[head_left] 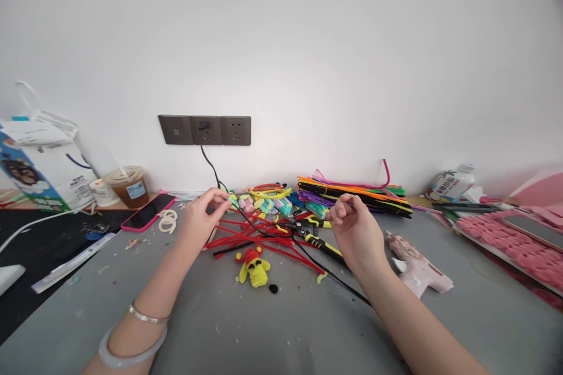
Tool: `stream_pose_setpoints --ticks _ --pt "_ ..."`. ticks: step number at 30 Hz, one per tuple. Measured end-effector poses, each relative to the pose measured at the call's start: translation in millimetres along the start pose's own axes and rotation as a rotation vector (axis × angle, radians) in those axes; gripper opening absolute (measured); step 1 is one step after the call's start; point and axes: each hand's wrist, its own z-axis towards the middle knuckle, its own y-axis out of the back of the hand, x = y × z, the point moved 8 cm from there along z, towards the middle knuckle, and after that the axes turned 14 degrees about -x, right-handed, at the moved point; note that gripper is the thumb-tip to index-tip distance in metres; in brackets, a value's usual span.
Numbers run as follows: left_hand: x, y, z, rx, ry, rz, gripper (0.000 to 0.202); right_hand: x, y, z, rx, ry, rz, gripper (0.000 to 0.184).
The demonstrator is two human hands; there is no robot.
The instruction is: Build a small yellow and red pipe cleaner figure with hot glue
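Note:
My left hand (206, 211) is raised over the back of the grey table, thumb and fingertips pinched together. What sits in that pinch, if anything, is too small to name. My right hand (358, 234) hovers with its fingers curled in, close to the yellow-and-black pliers (325, 248); whether it grips something is hidden. Between and below both hands lies a small yellow figure (256, 272) of fuzzy pipe cleaner, with a red top and black eyes. A black fuzzy ball (273, 289) rests beside it. Red pipe cleaners (237, 228) are strewn behind the figure.
A bundle of coloured pipe cleaners (352, 194) lies against the wall. Right of my right hand is a pink glue gun (422, 272); a black cord (329, 274) crosses the table. At left are a phone (148, 214), a drink cup (127, 186) and white rings (167, 222).

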Motion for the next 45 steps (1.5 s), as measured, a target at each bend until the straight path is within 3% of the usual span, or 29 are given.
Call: stream_pose_setpoints --ticks 2,5,10,13,18,20,29,37,42,45 --pt "-3 0.3 -1 0.019 -0.013 0.029 0.018 5 1 1 -0.014 0.055 -0.003 0.016" --pt "-7 1.0 -2 0.019 -0.047 0.072 0.03 21 2 -1 -0.035 0.247 -0.016 0.014" --pt "-2 4.4 0 -0.082 -0.019 -0.002 0.01 36 -10 -23 0.082 0.543 -0.151 0.018" --pt "-3 2.6 0 -0.091 -0.056 0.038 0.009 26 -30 -47 0.338 0.621 -0.447 0.029" --pt "-14 -13.6 -7 0.068 -0.217 0.117 0.027 -8 -55 -99 0.974 0.806 -0.864 0.035" --pt "-14 -19.4 -10 0.113 -0.24 0.137 0.026 -17 -55 -106 1.09 0.803 -0.92 0.037" --pt "-9 -27.8 -13 0.18 -0.213 0.149 0.019 -19 -55 -103 1.1 0.811 -0.956 0.039" --pt "-5 -29.0 -13 0.165 -0.247 0.162 0.019 -16 -56 -79 0.84 0.794 -1.068 0.014" --pt "-7 -28.1 -11 0.147 -0.263 0.165 0.02 -19 -56 -87 0.908 0.798 -1.072 0.012" --pt "-8 -26.4 -9 0.126 -0.257 0.166 0.021 -24 -57 -96 1.013 0.779 -1.096 0.011"
